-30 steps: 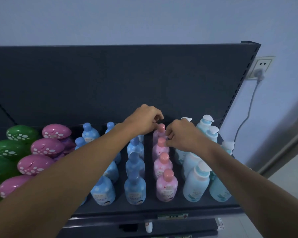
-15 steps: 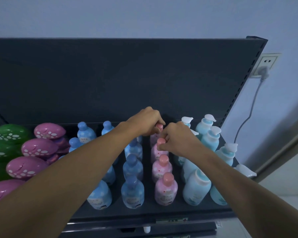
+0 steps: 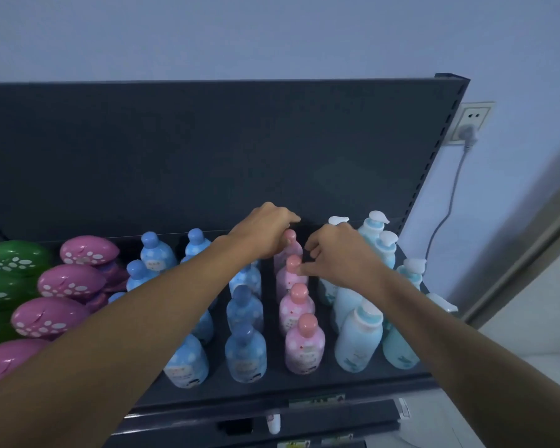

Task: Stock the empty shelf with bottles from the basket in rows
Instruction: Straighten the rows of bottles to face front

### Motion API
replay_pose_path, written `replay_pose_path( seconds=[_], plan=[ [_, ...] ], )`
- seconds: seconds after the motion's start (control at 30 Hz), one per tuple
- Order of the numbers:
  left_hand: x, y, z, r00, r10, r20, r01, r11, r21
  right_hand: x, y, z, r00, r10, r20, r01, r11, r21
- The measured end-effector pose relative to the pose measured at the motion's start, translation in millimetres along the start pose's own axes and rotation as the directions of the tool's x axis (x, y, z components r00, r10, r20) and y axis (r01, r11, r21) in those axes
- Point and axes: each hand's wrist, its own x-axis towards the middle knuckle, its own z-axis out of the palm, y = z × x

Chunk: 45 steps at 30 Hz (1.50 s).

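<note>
A row of pink bottles runs front to back on the dark shelf. My left hand curls over the cap of the rearmost pink bottle from the left. My right hand pinches the cap of the second pink bottle with its fingertips. Two more pink bottles stand in front of them. The basket is out of view.
Blue bottles stand in rows left of the pink ones, and pale pump bottles to the right. Pink and green spotted bottles fill the far left. The shelf's back panel rises behind. A wall socket with a cord is at right.
Both hands stay at the back of the pink row. My left hand has shifted slightly left, so the rearmost pink cap shows more. The view has moved a little.
</note>
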Motion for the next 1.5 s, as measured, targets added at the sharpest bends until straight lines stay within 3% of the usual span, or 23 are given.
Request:
replay_pose_path(
  seconds=[0.2,0.33,0.47,0.63,0.73,1.17,1.5],
  plan=[
    [-39.9,30.5,-13.9,0.979,-0.009,-0.203,0.011,1.000,0.012,-42.1,13.2,-47.6,0.995,0.039,-0.091,-0.039,0.999,0.003],
    [-64.9,61.9,-16.3,0.984,0.062,-0.169,-0.078,0.993,-0.093,-77.7,28.2,-71.0,0.987,0.066,-0.144,-0.069,0.997,-0.015],
    [-79.8,92.1,-6.1,0.981,0.168,-0.096,-0.183,0.967,-0.175,-103.7,51.0,-87.2,0.995,0.100,-0.010,-0.100,0.992,-0.081],
    [-86.3,115.8,8.3,0.960,0.279,0.022,-0.276,0.957,-0.093,-112.3,77.1,-89.6,0.975,0.097,0.200,-0.067,0.986,-0.150],
    [-90.6,125.2,17.6,0.962,0.263,0.069,-0.255,0.962,-0.099,-113.8,90.3,-85.9,0.966,0.066,0.251,-0.037,0.992,-0.118],
    [-91.9,138.6,24.0,0.993,0.110,0.036,-0.107,0.991,-0.079,-110.2,113.3,-73.3,0.989,0.008,0.149,0.002,0.998,-0.070],
    [-92.1,133.6,13.8,0.990,0.115,0.077,-0.109,0.990,-0.087,-104.6,112.6,-73.4,0.986,-0.006,0.166,0.016,0.998,-0.059]
  ],
)
